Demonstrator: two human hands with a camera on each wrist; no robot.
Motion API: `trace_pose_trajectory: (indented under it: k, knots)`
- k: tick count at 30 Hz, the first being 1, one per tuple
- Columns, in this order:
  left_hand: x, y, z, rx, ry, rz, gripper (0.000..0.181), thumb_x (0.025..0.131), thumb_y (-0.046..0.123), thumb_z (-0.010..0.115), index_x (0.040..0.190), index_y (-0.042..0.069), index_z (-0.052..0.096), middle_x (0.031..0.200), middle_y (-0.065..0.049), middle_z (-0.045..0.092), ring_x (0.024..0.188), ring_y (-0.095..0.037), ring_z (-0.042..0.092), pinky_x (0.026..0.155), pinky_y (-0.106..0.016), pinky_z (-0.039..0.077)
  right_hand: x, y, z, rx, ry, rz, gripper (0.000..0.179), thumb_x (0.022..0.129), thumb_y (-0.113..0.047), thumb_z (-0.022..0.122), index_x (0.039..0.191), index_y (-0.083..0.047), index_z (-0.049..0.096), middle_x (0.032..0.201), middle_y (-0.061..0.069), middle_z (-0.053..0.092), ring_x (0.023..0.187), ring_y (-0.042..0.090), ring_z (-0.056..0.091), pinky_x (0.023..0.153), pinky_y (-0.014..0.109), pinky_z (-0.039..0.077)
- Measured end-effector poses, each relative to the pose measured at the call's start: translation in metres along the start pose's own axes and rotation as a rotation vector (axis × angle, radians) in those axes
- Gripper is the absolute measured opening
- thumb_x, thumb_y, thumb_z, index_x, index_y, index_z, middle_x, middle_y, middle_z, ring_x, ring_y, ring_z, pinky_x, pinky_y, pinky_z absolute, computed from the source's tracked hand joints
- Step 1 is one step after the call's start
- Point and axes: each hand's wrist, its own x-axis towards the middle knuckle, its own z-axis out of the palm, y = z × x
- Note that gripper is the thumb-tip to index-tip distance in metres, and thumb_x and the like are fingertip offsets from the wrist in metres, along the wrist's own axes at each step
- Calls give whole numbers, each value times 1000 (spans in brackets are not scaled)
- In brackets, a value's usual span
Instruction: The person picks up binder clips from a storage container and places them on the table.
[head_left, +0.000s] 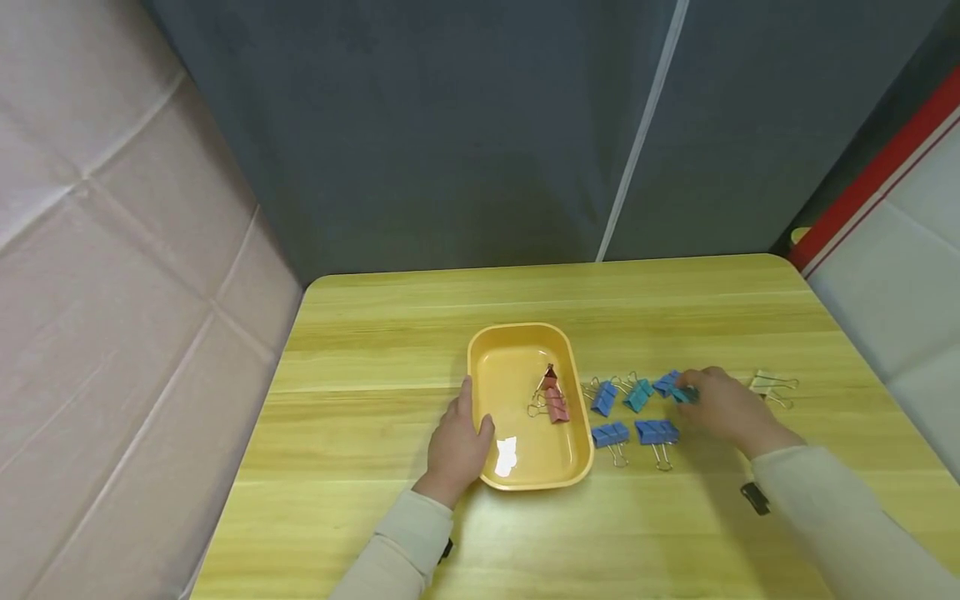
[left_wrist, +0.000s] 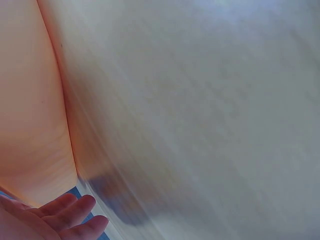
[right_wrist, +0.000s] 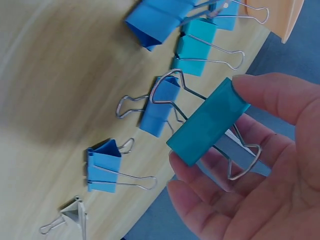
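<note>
My right hand [head_left: 720, 404] pinches a teal binder clip [right_wrist: 207, 122] between thumb and fingers, its wire handles sticking out on both sides. Below that hand lies a blue binder clip [head_left: 666, 382]. On the table's right half are more blue clips [head_left: 657, 431], another teal clip [head_left: 639, 395] and a whitish clip [head_left: 762, 383]. My left hand [head_left: 457, 442] holds the left rim of a yellow tray [head_left: 525, 482], thumb over the rim and fingers along the outside. Inside the tray, a pink-red clip [head_left: 557, 406] lies against a darker red clip [head_left: 550, 380].
The light wooden table [head_left: 360, 400] meets a dark grey partition [head_left: 450, 142] at the back. Pale padded walls [head_left: 112, 333] rise at the left and right. The loose clips lie close to the tray's right side.
</note>
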Motion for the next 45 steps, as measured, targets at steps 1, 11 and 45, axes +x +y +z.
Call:
trace_pose_trajectory:
  k: [1,11,45]
  knots:
    - [0,0,0,-1,-1,-1,67,97,29,52,153,8,22,135,-27,50,109,-45,58,84,-55,50,-1,1,1,-1,0,0,42,89,-22,64,121,4,58,125,42,43,99,53,56,72,62,48]
    - [1,0,-1,-1,-15,-15,68,97,30,52,154,11,20,137,-25,49,111,-44,57,86,-54,49,-5,8,9,-4,0,-8,45,86,-25,67,120,3,60,122,40,48,104,54,52,74,65,47]
    - [0,1,-1,11,-24,-28,68,98,31,51,154,11,19,139,-25,47,115,-44,55,89,-56,48,-6,29,31,-34,-81,37,41,84,-17,62,119,4,60,123,40,47,100,56,55,72,62,49]
